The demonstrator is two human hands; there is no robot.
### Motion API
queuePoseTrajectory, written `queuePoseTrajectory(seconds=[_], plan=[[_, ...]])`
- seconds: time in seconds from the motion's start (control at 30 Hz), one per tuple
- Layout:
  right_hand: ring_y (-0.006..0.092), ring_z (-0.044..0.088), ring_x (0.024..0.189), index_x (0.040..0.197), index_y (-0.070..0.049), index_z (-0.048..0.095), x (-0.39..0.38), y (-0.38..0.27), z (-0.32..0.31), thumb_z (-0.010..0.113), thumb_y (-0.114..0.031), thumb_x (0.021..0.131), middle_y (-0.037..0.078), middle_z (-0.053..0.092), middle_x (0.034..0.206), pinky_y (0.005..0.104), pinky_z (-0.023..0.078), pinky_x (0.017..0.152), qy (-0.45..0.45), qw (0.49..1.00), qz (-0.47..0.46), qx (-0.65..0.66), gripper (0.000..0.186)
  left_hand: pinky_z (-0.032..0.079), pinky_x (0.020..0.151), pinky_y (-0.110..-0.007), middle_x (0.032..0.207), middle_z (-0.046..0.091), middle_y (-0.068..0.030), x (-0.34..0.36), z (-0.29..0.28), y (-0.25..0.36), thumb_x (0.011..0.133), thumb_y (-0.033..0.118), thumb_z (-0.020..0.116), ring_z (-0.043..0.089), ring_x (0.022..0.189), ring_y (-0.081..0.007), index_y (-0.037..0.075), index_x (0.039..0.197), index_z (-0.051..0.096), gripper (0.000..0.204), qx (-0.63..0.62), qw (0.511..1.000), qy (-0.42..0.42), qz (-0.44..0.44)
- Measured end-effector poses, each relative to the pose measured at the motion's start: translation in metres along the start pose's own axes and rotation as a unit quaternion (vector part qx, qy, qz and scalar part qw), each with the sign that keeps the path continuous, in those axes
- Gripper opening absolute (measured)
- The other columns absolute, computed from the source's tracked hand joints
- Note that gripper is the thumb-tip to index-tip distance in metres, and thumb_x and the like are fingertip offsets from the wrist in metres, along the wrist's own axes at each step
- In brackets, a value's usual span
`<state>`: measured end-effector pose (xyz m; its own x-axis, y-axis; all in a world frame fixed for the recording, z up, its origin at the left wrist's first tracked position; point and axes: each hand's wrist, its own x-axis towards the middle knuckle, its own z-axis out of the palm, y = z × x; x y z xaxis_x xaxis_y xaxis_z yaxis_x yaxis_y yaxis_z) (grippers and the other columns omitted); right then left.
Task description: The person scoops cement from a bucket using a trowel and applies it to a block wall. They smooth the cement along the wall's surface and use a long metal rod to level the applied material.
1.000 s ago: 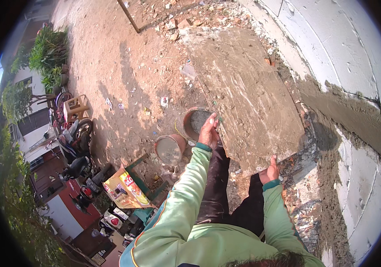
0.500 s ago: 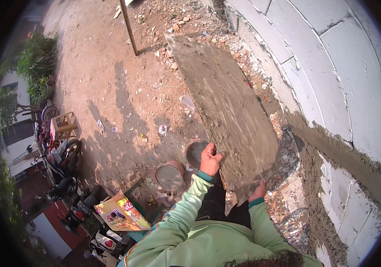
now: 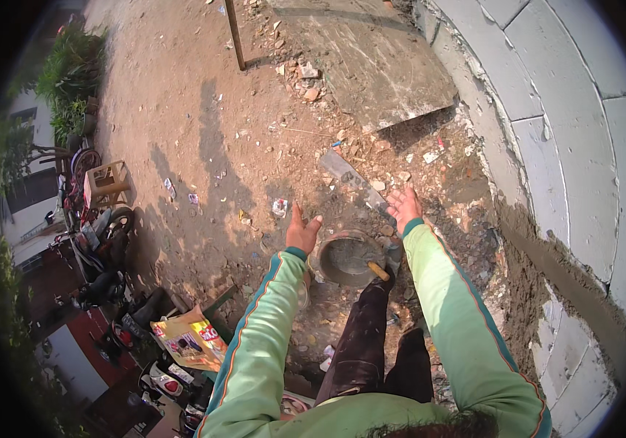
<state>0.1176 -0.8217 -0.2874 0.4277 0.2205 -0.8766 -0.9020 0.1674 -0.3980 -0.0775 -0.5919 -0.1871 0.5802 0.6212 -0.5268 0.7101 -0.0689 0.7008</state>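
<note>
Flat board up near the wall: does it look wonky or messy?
Yes: the flat board is smeared with something like mud or mortar, and the dark shadow under its near edge makes that side look raised off the ground.

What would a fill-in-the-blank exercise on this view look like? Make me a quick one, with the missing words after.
1. The left hand and right hand are holding ____.
2. The bucket has a tan handle on its ____ side (left or right).
3. The board is nearest the picture's ____ edge.
4. The sleeves are mainly light ____ in colour.

Missing words: nothing; right; top; green.
</note>
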Motion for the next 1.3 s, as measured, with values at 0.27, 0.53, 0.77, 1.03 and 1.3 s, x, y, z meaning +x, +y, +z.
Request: queuePoseTrajectory(seconds=[0.27,0.53,0.77,1.03,1.3], plan=[[0.0224,0.065,0.086,0.134,-0.005,0.057,-0.187,0.194,-0.325,0.068,-0.026,0.093,0.011,0.067,0.109,0.0370,0.052,0.068,0.172,0.915,0.097,-0.352,0.047,0.039,0.108,-0.049,0.134,0.053,-0.0348,-0.362,0.042,-0.301,0.086,0.042,0.066,0.051,0.126,-0.0479,-0.011,0.135,0.049,0.074,0.286,0.850,-0.232,-0.377],[0.0154,0.063,0.085,0.127,-0.002,0.060,-0.245,0.153,-0.487,0.061,-0.009,0.094,0.009,0.066,0.110,0.0284,0.053,0.068,0.098,0.890,0.019,-0.446,0.034,0.047,0.100,-0.039,0.136,0.055,-0.0278,-0.408,0.119,-0.238,0.095,0.040,0.059,0.059,0.120,-0.0341,-0.007,0.148,0.033,0.076,-0.019,0.958,-0.080,-0.274],[0.0175,0.065,0.094,0.131,-0.015,0.062,-0.268,0.197,-0.452,0.062,-0.021,0.096,0.005,0.066,0.112,0.0297,0.048,0.063,0.047,0.957,0.013,-0.287,0.036,0.053,0.085,-0.042,0.135,0.056,-0.0153,-0.462,0.141,-0.207,0.095,0.029,0.064,0.060,0.113,-0.0254,0.003,0.151,0.037,0.067,-0.218,0.927,0.067,-0.297],[0.0352,0.054,0.118,0.131,-0.012,0.059,-0.279,0.245,-0.400,0.068,-0.021,0.086,0.014,0.055,0.129,0.0448,0.044,0.101,0.015,0.744,-0.255,-0.618,0.047,0.035,0.112,-0.039,0.148,0.042,-0.0283,-0.365,0.168,-0.271,0.095,0.028,0.065,0.045,0.136,-0.0321,-0.009,0.148,0.031,0.072,-0.075,0.986,0.117,-0.088],[0.0344,0.056,0.117,0.129,-0.011,0.058,-0.070,0.305,-0.241,0.057,-0.014,0.089,0.018,0.046,0.128,0.0469,0.049,0.090,-0.123,0.580,-0.324,-0.737,0.041,0.027,0.116,-0.042,0.146,0.040,-0.0272,-0.214,0.195,-0.279,0.095,0.030,0.066,0.040,0.135,-0.0361,-0.011,0.150,0.025,0.080,0.066,0.962,0.229,0.135]])
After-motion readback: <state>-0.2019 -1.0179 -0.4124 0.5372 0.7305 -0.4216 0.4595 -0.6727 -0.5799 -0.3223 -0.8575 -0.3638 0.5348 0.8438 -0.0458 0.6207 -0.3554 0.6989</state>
